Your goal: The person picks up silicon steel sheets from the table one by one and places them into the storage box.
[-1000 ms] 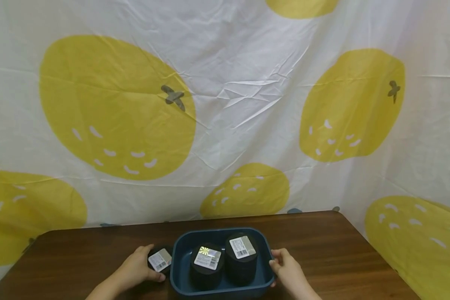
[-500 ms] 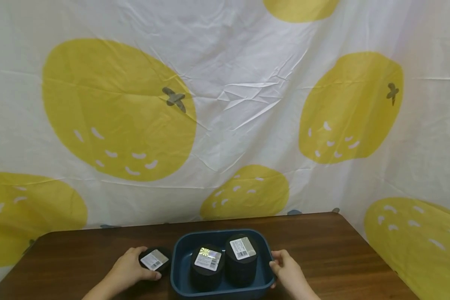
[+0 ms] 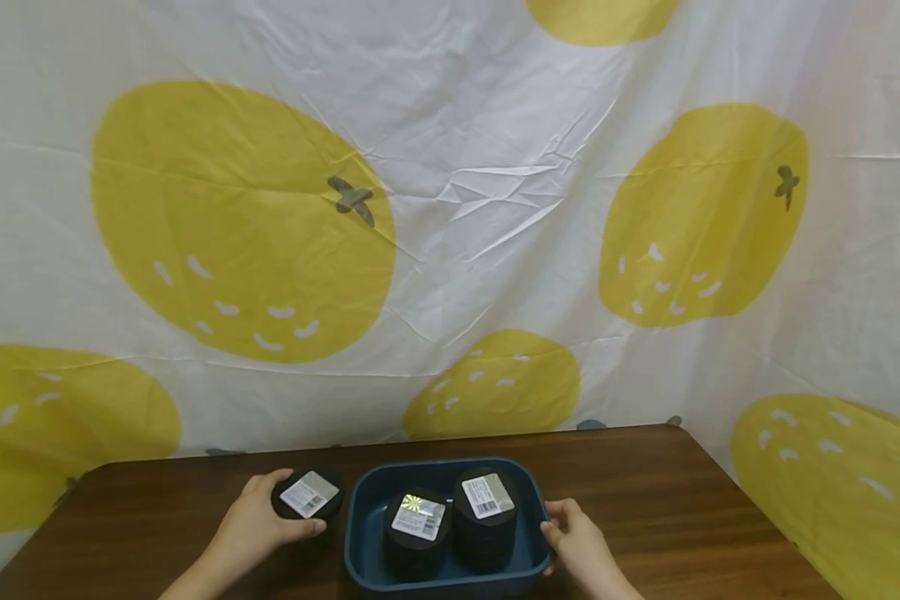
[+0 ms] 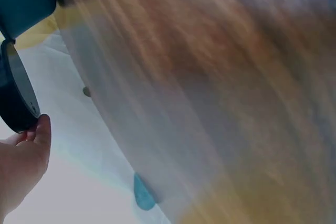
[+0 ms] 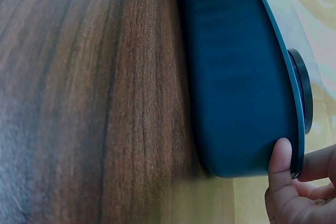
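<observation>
My left hand holds a round black disc with a white barcode label on top. Thumb and fingers clasp its edge. In the left wrist view the disc is raised off the table beside the blue bin. The deep blue plastic bin stands in the middle of the head view. Inside it are two black round stacks, a shorter left one and a taller right one, each with a label on top. My right hand pinches the bin's right rim.
The dark brown wooden table extends to both sides of the bin. Behind and to the right hangs a white cloth printed with large yellow fruits.
My left hand has drawn the disc leftward from the bin's side, then raised it slightly. The right hand and the bin have stayed in place.
</observation>
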`<state>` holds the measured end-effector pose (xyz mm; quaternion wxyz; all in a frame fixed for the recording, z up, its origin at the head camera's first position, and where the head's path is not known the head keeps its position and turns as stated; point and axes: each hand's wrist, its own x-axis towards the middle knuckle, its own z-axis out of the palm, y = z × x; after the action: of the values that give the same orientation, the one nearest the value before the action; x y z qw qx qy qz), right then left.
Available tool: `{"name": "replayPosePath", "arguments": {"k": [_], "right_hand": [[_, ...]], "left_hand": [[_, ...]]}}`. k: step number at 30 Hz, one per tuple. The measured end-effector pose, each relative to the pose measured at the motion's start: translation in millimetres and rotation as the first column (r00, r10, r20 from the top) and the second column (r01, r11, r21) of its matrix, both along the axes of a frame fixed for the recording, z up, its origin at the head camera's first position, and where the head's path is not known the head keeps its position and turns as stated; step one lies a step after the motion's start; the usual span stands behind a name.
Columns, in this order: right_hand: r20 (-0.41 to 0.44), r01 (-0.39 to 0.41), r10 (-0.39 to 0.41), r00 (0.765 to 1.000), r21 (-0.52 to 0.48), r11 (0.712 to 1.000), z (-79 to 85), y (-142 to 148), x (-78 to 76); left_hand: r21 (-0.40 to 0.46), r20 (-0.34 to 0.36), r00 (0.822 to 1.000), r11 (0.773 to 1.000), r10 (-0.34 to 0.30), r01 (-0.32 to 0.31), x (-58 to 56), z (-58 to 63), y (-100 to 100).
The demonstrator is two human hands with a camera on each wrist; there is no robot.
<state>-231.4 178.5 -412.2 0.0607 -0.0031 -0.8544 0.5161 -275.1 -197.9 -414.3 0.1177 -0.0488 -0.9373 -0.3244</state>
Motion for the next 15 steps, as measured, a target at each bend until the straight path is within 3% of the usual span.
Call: {"name": "replayPosePath", "arguments": {"k": [15], "right_hand": [[-0.003,0.004,-0.004,1.0,-0.01,1.0,-0.6,-0.7,-0.7]], "left_hand": [[0.052,-0.003,1.0,0.998,-0.025,0.025,8.9,19.0,20.8]]}}
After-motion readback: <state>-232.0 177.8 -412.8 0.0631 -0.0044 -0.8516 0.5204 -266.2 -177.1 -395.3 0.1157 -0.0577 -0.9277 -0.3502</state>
